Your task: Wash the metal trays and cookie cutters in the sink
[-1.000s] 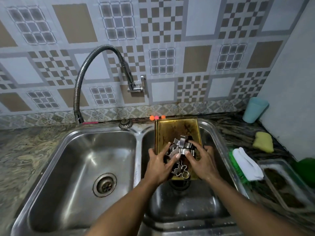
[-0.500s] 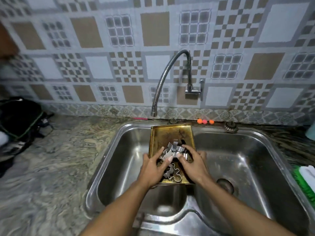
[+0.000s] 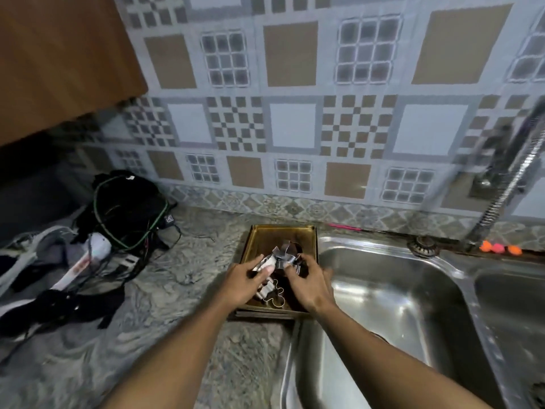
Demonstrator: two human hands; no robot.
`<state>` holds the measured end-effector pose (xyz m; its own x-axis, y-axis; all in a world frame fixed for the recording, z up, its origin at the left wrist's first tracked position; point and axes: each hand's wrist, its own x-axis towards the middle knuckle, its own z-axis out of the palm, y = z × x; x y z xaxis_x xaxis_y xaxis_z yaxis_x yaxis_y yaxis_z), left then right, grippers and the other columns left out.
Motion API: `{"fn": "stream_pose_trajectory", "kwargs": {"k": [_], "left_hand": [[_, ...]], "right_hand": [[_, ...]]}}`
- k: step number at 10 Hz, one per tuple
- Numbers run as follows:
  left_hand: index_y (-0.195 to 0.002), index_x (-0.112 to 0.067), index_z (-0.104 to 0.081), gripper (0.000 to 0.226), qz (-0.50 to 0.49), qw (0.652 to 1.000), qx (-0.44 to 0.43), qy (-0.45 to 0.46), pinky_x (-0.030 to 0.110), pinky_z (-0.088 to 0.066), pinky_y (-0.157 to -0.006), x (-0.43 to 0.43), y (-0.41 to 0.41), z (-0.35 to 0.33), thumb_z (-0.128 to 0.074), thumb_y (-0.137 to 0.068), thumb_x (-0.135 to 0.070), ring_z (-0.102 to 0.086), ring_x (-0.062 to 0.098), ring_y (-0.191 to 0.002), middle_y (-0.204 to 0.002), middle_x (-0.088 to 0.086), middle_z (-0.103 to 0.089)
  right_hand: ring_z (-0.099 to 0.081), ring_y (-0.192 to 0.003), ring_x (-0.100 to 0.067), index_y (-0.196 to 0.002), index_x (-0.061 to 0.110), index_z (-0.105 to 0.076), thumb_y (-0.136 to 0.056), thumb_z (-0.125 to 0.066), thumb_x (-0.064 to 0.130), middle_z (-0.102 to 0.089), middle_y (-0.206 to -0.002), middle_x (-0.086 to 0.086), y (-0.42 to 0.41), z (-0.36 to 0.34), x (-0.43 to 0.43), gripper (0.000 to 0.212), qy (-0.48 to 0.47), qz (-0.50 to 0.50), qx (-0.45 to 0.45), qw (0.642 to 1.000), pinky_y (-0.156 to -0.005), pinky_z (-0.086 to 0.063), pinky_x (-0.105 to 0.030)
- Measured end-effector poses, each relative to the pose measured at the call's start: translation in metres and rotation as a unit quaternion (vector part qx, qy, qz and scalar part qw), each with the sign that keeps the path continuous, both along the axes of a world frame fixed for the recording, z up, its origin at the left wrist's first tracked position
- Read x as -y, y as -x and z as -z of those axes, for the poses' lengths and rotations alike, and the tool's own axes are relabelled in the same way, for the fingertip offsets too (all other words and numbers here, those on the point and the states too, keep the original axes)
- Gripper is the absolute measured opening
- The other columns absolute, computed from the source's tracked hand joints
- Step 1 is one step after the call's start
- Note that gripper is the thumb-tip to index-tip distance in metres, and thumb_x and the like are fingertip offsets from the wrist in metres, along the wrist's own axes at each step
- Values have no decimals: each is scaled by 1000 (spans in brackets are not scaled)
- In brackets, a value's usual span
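A brass-coloured metal tray [image 3: 267, 237] is over the stone counter just left of the steel sink [image 3: 392, 290], with what looks like a second tray under it. A heap of shiny metal cookie cutters [image 3: 284, 256] lies in it, one man-shaped cutter [image 3: 275, 296] at the near end. My left hand [image 3: 243, 283] grips the tray's left side, its thumb over the cutters. My right hand [image 3: 309, 283] grips the right side, fingers curled on the heap. The tray's near part is hidden by my hands.
A tangle of black cables and white gadgets [image 3: 118, 225] lies on the counter at the left. A wooden cabinet [image 3: 59, 54] hangs upper left. The flexible tap [image 3: 513, 175] rises at the right, with orange and pink small items [image 3: 498, 247] behind the sink rim.
Both hands have carried the tray with the cutters leftwards, from over the right basin, across the left basin, to the counter left of the sink. The view has swung left with it.
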<state>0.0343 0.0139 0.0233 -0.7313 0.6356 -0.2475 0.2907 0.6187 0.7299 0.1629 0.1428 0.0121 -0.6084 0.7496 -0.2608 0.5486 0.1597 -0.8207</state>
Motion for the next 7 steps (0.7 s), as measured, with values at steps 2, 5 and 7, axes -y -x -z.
{"fn": "stream_pose_trajectory", "kwargs": {"k": [2, 5, 7], "left_hand": [[-149, -39, -45, 62, 48, 999, 18, 9, 27, -28, -102, -16, 51, 11, -56, -93, -63, -36, 21, -147, -160, 3, -38], [-148, -56, -35, 68, 49, 996, 0, 78, 48, -19, -121, -22, 67, 21, -47, -85, -80, -18, 32, -154, -166, 13, -20], [-152, -49, -32, 76, -1, 1000, -26, 16, 50, -17, -122, -16, 59, 7, -48, -85, -80, -9, 30, -155, -169, 4, -6]], "right_hand": [[-39, -135, -42, -146, 40, -40, -87, -48, 72, -36, -145, -21, 52, 18, -6, 68, -24, 39, 52, 998, -112, -36, -48], [-32, -139, -41, -147, 43, -35, -85, -47, 76, -33, -149, -20, 64, 31, -9, 72, -38, 30, 79, 996, -115, -31, -49], [-44, -134, -30, -143, 45, -40, -76, -57, 72, -49, -142, -11, 36, 28, -18, 74, -16, 0, 5, 1000, -109, -41, -40]]}}
